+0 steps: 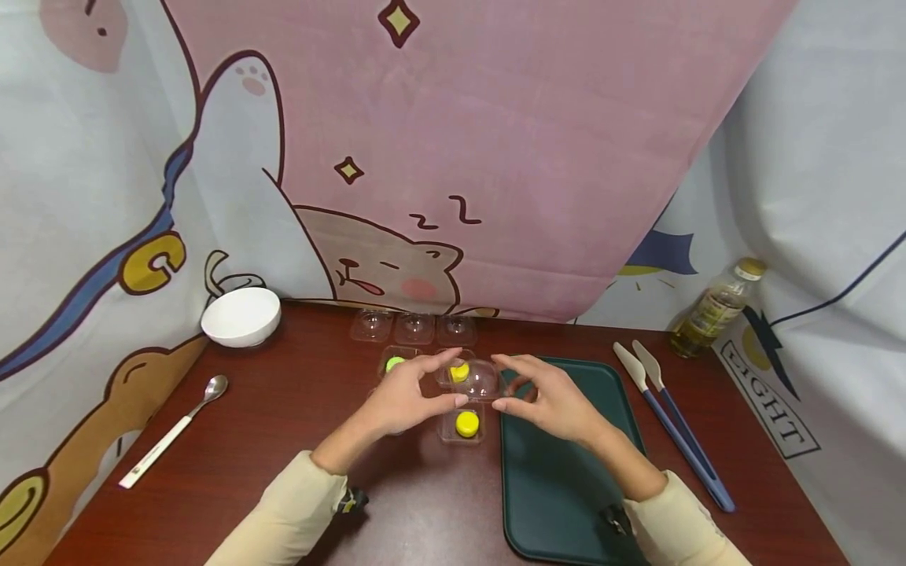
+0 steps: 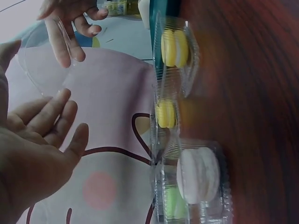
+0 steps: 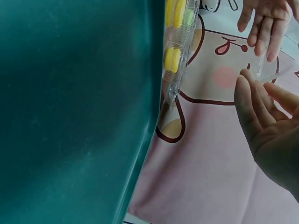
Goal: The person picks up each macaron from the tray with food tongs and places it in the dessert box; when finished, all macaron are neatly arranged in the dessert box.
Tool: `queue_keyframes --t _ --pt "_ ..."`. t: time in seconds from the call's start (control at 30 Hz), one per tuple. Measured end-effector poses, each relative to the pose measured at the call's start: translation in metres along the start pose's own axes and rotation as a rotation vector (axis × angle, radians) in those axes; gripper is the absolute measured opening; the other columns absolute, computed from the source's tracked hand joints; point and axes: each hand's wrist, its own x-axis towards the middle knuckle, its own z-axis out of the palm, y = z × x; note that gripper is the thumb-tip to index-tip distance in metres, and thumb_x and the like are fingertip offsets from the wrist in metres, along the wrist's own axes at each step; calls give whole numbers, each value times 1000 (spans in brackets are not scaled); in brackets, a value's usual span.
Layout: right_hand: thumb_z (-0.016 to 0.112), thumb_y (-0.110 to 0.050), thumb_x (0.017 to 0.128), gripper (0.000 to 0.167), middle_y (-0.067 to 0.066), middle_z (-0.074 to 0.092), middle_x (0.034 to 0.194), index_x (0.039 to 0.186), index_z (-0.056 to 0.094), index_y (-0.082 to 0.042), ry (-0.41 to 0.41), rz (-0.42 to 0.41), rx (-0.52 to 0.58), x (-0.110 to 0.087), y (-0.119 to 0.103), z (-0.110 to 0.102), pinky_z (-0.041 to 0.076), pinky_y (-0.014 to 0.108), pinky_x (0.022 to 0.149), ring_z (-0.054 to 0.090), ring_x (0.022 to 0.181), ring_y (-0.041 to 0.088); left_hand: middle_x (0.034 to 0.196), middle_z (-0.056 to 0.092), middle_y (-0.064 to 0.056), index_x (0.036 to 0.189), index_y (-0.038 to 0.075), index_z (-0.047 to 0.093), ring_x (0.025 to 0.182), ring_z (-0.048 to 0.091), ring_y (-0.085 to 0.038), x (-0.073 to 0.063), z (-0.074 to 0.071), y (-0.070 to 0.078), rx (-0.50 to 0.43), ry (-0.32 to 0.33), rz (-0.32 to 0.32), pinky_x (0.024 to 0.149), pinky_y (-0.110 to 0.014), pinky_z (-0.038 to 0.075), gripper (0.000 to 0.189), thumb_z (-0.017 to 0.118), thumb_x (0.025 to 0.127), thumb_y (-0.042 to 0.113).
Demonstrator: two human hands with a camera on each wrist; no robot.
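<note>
Tray [image 1: 566,487] under the right fingers; a dipping wrist could knock it. Left hand [image 1: 410,398] and right hand [image 1: 550,395]: thumb and fingers spread apart on each, tips holding opposite edges of the lid. Box [image 1: 447,434] just nearside of the thumbs, uncovered; a low wrist might bump it out of line. Lid [image 1: 484,380] in the air between both hands' fingertips. Grip looks light, edges only: uneven squeeze could flex the thin plastic, so it tips or pops free. Lowered crooked, it would probably miss a rim. White macaron [image 2: 198,176] below the left fingers, could get cracked by a dropping hand. Near yellow macaron [image 1: 467,424] below the thumbs, far yellow macaron [image 1: 459,371] beneath the lid; a slip likely dents that one first.
</note>
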Motion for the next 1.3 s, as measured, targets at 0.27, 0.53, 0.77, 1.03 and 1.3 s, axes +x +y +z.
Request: queue_keyframes --t 0.27,0.53,0.77,1.03,1.3 --pt "78 -45 87 73 5 62 133 149 52 -16 -82 45 4 -3 1 0 57 22 70 69 92 15 149 57 -4 152 29 48 136 55 -26 -1 1 -7 17 -47 93 110 -53 47 75 80 85 40" --pt "78 -53 84 72 -2 67 124 143 58 -18 -19 30 -118 -6 -1 9 59 30 74 70 93 11 152 54 -5 155 27 43 140 51 -27 -5 1 -12 87 -91 108 111 -56 45 83 79 84 47" --pt "79 -60 80 76 -5 66 124 143 58 -22 17 55 -216 -8 -2 17 55 25 70 71 93 9 146 59 -7 149 19 52 137 53 -29 -8 2 -12 246 -50 80 110 -55 47 87 83 77 57" --pt "84 -54 77 77 -4 65 126 141 59 -20 34 49 -243 -10 -1 27 51 20 63 70 92 8 131 68 1 139 18 62 124 62 -20 -8 4 -15 334 -44 146 103 -45 53 78 84 75 57" --pt "82 -55 79 78 -1 65 122 140 59 -13 -25 25 -279 -7 0 36 54 25 68 69 98 17 128 70 -1 138 15 63 121 63 -20 -6 7 -24 333 -108 143 101 -44 54 74 86 76 49"
